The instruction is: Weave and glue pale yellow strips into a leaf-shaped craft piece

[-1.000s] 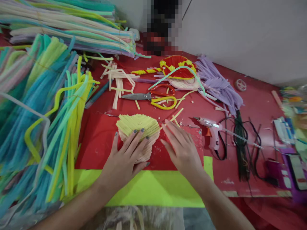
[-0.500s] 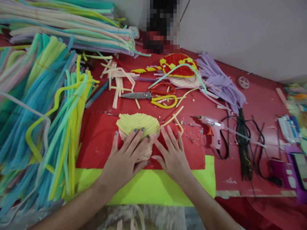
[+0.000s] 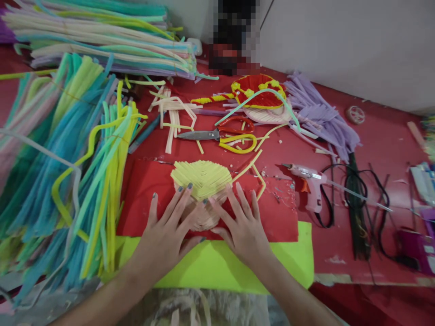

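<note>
Right hand point(image 3: 245, 231) now in over the yellow-and-pink piece point(image 3: 201, 177) — left hand point(image 3: 165, 233) opposite, both grips flat, wide.

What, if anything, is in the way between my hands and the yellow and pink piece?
Nothing visible. Fingers of the left hand and right hand already overlap the yellow and pink piece. The scissors lie beyond it, and the glue gun sits off to the right.
</note>
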`<state>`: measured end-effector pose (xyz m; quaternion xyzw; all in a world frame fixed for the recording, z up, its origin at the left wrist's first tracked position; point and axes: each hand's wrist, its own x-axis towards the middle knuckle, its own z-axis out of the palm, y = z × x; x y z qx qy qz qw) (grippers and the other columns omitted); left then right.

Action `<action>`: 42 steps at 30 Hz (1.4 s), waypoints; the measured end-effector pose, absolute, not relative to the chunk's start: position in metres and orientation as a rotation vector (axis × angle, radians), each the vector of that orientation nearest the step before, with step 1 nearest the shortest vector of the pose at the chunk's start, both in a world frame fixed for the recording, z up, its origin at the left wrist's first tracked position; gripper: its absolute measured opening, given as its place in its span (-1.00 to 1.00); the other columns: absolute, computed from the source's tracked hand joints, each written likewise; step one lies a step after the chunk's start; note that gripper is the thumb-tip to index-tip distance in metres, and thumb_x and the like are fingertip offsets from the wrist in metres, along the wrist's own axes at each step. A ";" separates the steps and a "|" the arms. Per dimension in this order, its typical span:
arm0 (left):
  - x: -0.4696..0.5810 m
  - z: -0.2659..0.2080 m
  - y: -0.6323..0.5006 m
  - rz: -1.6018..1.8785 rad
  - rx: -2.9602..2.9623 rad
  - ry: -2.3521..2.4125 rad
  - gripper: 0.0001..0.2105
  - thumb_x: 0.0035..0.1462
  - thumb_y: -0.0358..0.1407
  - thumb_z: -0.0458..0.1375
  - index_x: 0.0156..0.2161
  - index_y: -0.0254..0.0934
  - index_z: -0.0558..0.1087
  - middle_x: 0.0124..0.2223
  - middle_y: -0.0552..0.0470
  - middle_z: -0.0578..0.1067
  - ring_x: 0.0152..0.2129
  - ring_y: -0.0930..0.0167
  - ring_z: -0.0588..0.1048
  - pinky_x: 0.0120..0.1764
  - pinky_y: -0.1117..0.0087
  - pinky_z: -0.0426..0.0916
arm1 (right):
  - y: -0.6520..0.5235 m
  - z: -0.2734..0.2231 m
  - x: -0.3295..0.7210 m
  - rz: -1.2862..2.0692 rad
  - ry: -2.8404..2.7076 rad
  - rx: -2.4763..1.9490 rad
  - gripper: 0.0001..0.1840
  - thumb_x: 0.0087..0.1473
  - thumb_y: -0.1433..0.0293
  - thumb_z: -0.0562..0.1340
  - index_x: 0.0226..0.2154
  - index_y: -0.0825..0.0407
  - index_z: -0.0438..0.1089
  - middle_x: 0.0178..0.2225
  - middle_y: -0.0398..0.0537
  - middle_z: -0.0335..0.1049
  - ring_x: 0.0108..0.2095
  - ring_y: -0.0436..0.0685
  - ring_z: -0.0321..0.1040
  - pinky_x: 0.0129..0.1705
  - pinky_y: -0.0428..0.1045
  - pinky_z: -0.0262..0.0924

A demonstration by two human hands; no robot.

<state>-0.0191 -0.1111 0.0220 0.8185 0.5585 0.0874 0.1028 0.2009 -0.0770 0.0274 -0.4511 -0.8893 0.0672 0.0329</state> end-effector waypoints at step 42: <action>-0.068 0.043 -0.006 0.317 2.681 1.022 -0.78 0.34 -0.38 -0.06 -0.20 -0.31 0.46 -0.10 -0.04 0.51 -0.18 0.37 0.46 -0.07 0.30 0.31 | -0.050 0.024 0.188 0.180 -2.836 -1.098 -0.42 0.34 0.32 -0.02 0.34 0.14 -0.06 0.37 -0.02 -0.08 0.40 0.13 -0.22 0.42 0.30 -0.44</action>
